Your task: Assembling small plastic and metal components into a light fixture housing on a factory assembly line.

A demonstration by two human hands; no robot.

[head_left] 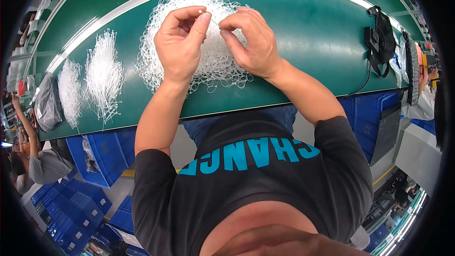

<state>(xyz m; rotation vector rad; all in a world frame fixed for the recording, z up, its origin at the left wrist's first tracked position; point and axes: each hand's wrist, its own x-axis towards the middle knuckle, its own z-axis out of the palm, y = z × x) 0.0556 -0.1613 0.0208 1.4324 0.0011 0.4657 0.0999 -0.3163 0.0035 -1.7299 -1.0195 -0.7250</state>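
My left hand (180, 42) and my right hand (251, 40) meet above a big tangled heap of white looped cable ties (208, 66) on the green table (303, 28). Between the thumbs and forefingers of both hands stretches one thin white cable tie (212, 19); the left pinches one end, the right the other. Both hands hover just over the heap's middle.
Two bundles of straight white cable ties (103, 73) (70, 90) lie left of the heap, beside a grey plastic bag (46, 104). A black strap and box (379, 40) lie at the table's right end. Blue crates (102, 154) stand below the table. Other people work at the left (33, 161) and right (424, 95).
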